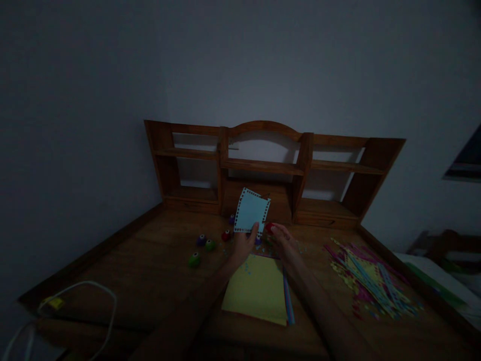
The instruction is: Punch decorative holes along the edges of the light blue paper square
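My left hand pinches the lower edge of a light blue paper square and holds it upright; its border is punched with small holes. My right hand is just right of it, fingers curled round a small red paper punch. Below both hands a stack of paper with a yellow sheet on top lies on the wooden surface. Tiny paper bits are scattered near the stack.
Several small punches lie left of the hands: green, green, purple, red. A heap of coloured paper strips lies right. A wooden shelf unit stands behind. A white cable loops at lower left.
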A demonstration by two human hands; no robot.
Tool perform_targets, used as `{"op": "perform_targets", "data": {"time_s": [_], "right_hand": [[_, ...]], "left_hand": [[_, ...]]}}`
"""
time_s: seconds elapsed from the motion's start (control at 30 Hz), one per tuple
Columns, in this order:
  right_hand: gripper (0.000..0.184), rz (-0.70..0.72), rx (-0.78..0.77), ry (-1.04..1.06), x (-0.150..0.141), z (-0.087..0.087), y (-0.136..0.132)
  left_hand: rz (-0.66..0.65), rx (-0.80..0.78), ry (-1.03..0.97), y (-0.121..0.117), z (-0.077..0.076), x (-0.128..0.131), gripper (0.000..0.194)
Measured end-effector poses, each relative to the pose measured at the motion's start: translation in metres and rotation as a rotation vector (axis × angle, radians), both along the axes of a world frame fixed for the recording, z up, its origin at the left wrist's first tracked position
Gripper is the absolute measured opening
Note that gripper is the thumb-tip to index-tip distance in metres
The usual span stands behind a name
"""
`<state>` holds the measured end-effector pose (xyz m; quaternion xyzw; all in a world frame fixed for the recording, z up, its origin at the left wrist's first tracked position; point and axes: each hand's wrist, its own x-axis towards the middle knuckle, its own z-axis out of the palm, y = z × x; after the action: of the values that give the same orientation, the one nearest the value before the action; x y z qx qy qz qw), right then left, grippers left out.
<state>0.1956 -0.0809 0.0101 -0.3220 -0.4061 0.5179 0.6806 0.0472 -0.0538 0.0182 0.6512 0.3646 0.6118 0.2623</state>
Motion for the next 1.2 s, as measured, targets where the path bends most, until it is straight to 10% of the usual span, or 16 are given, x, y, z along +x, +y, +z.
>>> {"op": "perform_targets", "data": {"time_s": [1.2], "right_hand": [[0.033, 0.033, -0.014, -0.113, -0.009, 0.006, -0.009]], "left_hand": [[0.056, 0.02, 0.057, -0.019, 0.017, -0.002, 0.035]]}}
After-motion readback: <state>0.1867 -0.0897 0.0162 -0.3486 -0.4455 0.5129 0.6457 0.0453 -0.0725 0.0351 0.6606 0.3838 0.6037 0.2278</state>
